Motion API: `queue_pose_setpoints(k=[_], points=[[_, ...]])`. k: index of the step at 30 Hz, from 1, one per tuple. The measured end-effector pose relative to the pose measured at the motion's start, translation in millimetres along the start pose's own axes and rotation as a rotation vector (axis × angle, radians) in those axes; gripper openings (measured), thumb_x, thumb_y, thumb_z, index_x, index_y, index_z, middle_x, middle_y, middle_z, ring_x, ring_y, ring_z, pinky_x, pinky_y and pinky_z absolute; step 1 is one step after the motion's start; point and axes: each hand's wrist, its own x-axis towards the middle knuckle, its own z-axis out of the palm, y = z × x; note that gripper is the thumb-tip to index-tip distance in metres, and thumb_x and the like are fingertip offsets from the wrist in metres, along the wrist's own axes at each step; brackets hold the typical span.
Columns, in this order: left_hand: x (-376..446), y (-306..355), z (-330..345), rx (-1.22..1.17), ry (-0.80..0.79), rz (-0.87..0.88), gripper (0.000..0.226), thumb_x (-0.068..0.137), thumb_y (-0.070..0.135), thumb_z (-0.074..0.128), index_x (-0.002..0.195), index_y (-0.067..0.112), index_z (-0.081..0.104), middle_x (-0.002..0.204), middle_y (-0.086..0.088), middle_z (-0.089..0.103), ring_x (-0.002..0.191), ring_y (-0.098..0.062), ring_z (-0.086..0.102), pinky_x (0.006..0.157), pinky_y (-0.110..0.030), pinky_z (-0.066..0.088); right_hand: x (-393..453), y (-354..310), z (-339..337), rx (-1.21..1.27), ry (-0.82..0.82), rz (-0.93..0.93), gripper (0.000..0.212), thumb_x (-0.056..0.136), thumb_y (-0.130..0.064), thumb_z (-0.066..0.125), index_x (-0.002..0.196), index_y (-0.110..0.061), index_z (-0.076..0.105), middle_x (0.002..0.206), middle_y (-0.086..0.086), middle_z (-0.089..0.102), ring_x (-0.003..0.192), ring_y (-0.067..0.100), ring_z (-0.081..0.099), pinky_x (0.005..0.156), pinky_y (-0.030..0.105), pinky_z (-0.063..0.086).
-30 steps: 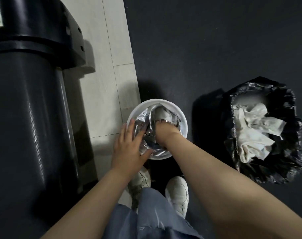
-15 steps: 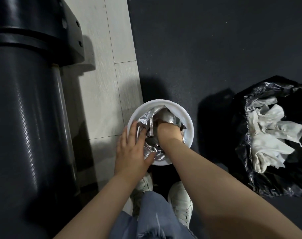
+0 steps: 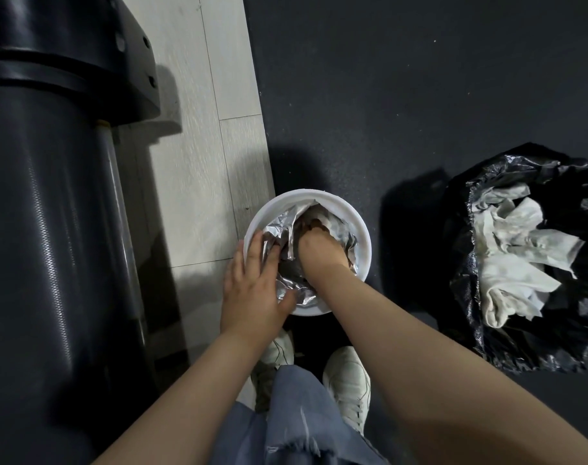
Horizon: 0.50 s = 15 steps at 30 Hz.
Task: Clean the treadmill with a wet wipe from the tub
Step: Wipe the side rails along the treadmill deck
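A round white tub [image 3: 361, 229] stands on the floor at my feet, lined with a crinkled silver foil bag [image 3: 287, 285]. My left hand [image 3: 255, 290] lies flat over the tub's left rim and the foil, fingers straight. My right hand [image 3: 319, 251] is plunged into the foil opening; its fingertips are hidden inside, beside a bit of white wipe [image 3: 322, 218]. The black treadmill [image 3: 51, 229] runs along the left side of the view.
A bin with a black plastic liner [image 3: 487, 330] sits to the right, holding several crumpled used wipes [image 3: 517, 263]. Pale wood flooring [image 3: 198, 162] lies between the treadmill and dark rubber matting [image 3: 403, 78]. My white shoes [image 3: 348, 380] stand just behind the tub.
Both hands stay at the tub; my right hand has worked slightly deeper into the foil. The view has shifted a little, moving the bin rightward.
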Motion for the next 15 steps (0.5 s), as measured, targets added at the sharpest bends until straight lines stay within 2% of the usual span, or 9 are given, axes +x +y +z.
queue_pose_setpoints(k=[2, 4, 7, 10, 12, 14, 15], points=[[-0.8, 1.3, -4.3, 0.010, -0.029, -0.009, 0.081, 0.090, 0.054, 0.056, 0.157, 0.027, 0.018, 0.166, 0.003, -0.012, 0.152, -0.030, -0.007, 0.122, -0.046, 0.003, -11.4, -6.0, -4.8, 0.056, 0.050, -0.041, 0.034, 0.097, -0.008, 0.047, 0.131, 0.000, 0.048, 0.132, 0.018, 0.048, 0.117, 0.025, 0.054, 0.098, 0.031, 0.044], [-2.4, 3.6, -11.0, 0.033, -0.035, -0.003, 0.078, 0.092, 0.050, 0.056, 0.157, 0.025, 0.020, 0.166, 0.001, -0.011, 0.152, -0.031, -0.006, 0.122, -0.046, 0.003, -28.5, -8.5, -12.3, 0.118, 0.064, -0.044, 0.038, 0.094, -0.004, 0.052, 0.131, 0.001, 0.043, 0.136, 0.018, 0.043, 0.119, 0.027, 0.053, 0.096, 0.032, 0.045], [-4.8, 10.5, -24.5, 0.059, -0.069, -0.004, 0.078, 0.093, 0.049, 0.057, 0.157, 0.027, 0.019, 0.166, -0.001, -0.012, 0.152, -0.032, -0.008, 0.122, -0.045, 0.003, -60.7, -1.3, -22.3, 0.195, 0.088, -0.003, 0.035, 0.091, 0.003, 0.051, 0.124, -0.005, 0.047, 0.127, 0.012, 0.049, 0.114, 0.027, 0.057, 0.091, 0.033, 0.046], [-9.1, 16.6, -31.5, 0.086, -0.077, 0.038, 0.082, 0.088, 0.059, 0.058, 0.156, 0.031, 0.022, 0.166, -0.004, -0.010, 0.152, -0.035, -0.009, 0.122, -0.048, 0.003, -85.5, 14.8, -22.2, 0.275, 0.150, 0.035, 0.033, 0.089, 0.003, 0.050, 0.118, -0.010, 0.056, 0.118, 0.009, 0.053, 0.107, 0.029, 0.057, 0.086, 0.036, 0.047], [-17.5, 17.1, -26.8, 0.148, 0.034, 0.184, 0.078, 0.080, 0.061, 0.063, 0.146, 0.025, 0.041, 0.164, -0.010, 0.015, 0.151, -0.038, 0.008, 0.121, -0.050, 0.007, -95.3, 27.5, -18.9, 0.301, 0.192, 0.057, 0.022, 0.091, -0.004, 0.052, 0.110, -0.009, 0.061, 0.112, 0.010, 0.055, 0.102, 0.033, 0.057, 0.081, 0.037, 0.047], [-26.2, 12.8, -15.1, 0.199, 0.098, 0.326, 0.070, 0.072, 0.059, 0.071, 0.126, 0.019, 0.056, 0.146, -0.010, 0.044, 0.142, -0.034, 0.029, 0.118, -0.049, 0.011, -99.1, 37.3, -16.3, 0.399, 0.245, 0.061, 0.017, 0.092, -0.012, 0.054, 0.106, -0.009, 0.064, 0.109, 0.011, 0.059, 0.100, 0.033, 0.058, 0.081, 0.039, 0.048], [-30.7, 10.5, -7.7, 0.222, 0.081, 0.363, 0.067, 0.069, 0.058, 0.075, 0.121, 0.019, 0.058, 0.137, -0.007, 0.052, 0.137, -0.031, 0.036, 0.117, -0.048, 0.013, -101.0, 41.0, -15.6, 0.465, 0.277, 0.062, 0.018, 0.092, -0.014, 0.056, 0.106, -0.010, 0.066, 0.108, 0.010, 0.061, 0.099, 0.032, 0.059, 0.082, 0.040, 0.049]])
